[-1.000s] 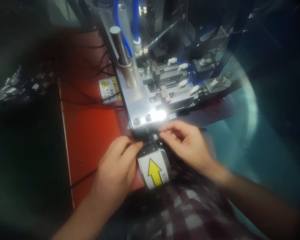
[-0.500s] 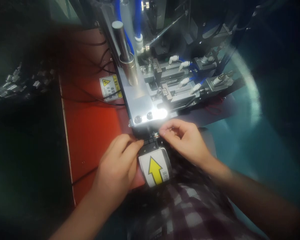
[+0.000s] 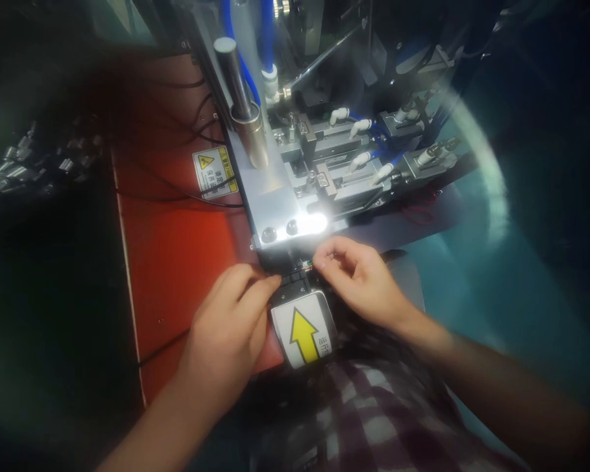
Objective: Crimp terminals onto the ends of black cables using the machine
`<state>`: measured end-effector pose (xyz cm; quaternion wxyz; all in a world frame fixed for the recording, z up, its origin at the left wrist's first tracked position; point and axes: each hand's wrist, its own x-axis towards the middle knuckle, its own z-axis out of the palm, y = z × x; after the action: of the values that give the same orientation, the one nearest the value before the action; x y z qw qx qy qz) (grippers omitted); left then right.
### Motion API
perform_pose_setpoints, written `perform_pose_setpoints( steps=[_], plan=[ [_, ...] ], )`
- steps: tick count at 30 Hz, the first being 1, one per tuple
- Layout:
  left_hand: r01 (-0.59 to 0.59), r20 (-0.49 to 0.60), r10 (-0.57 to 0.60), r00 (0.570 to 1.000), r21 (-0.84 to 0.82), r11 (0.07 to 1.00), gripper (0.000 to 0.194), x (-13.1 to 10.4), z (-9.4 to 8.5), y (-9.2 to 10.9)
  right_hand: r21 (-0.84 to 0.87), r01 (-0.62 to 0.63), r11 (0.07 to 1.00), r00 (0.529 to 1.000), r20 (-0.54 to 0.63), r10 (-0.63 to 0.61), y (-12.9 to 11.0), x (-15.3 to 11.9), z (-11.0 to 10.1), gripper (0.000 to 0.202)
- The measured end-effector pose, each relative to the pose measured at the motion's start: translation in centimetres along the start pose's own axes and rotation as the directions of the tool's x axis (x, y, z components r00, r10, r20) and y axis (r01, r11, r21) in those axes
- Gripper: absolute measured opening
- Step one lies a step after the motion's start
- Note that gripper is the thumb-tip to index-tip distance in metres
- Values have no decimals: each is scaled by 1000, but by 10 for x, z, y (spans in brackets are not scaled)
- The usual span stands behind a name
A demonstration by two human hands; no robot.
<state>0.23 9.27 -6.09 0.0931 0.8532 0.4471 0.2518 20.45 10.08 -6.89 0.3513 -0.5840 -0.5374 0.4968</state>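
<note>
Silver plate (image 3: 275, 203) overhangs the small black fixture (image 3: 293, 286) between both hands (image 3: 230, 321).

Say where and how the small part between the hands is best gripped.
Probably pinch the small part by its right end, from the right: that end faces the right hand, while the metal plate is behind it. Its shape is unclear.

Yellow arrow (image 3: 303, 335) on white label (image 3: 284, 322); red panel (image 3: 177, 262); blue tubes (image 3: 267, 33); purple-and-white checked cloth (image 3: 378, 419).
</note>
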Motion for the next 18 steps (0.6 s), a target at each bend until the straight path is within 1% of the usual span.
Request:
perform_pose_setpoints(
  steps=[12,15,18],
  plan=[
    [-3,4,3,1000,6,1000,21,2,1,2,-47,31,998,999,-10,-31,1,0,-1,9],
    [-4,5,4,1000,16,1000,22,3,1,2,-85,43,995,999,-11,-44,-1,0,-1,10],
    [-8,-4,9,1000,16,1000,22,3,1,1,-158,62,985,998,-16,-65,-3,0,-1,10]
  ],
)
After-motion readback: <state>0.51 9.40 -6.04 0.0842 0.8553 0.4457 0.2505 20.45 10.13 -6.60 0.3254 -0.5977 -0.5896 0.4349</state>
